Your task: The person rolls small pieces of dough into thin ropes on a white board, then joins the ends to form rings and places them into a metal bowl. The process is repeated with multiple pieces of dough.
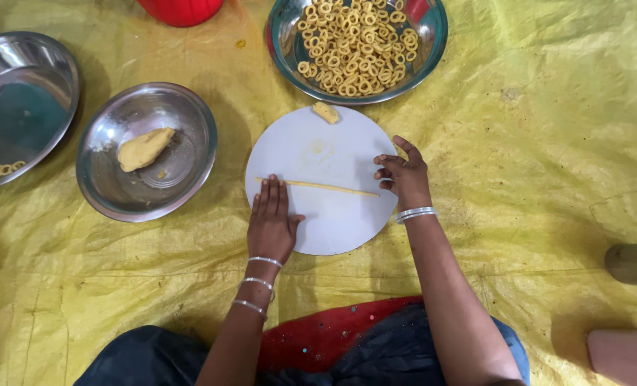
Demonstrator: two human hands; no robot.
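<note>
A round white board (333,221) lay on a yellow tarp (533,179) in front of the seated person. Across the board's middle ran 1 thin rope of yellow dough (326,186), stretched roughly from 9 o'clock to 3 o'clock. The left hand (270,221) rested flat and open, palm down, at the board's 8 o'clock edge, its fingertips (272,184) lying on the left end of the rope. The right hand (404,175) sat at the board's 3 o'clock edge with its fingers loosely curled near the rope's right end; whether it actually pinched the dough could not be told. Both wrists carried silver bangles.

At the board's 12 o'clock rim lay 1 small lump of dough (326,112). Beyond it, at 12 o'clock, stood a steel bowl (433,43) heaped with small dough rings (354,43). At about 9 o'clock from the board, just beside it, a second steel bowl (183,179) held 1 larger piece of dough (145,148). Farther out at 9 o'clock, a third steel bowl (47,86) held a few rings (0,170) near its edge. A red container (181,10) showed at 11 o'clock, cut off by the frame.
</note>
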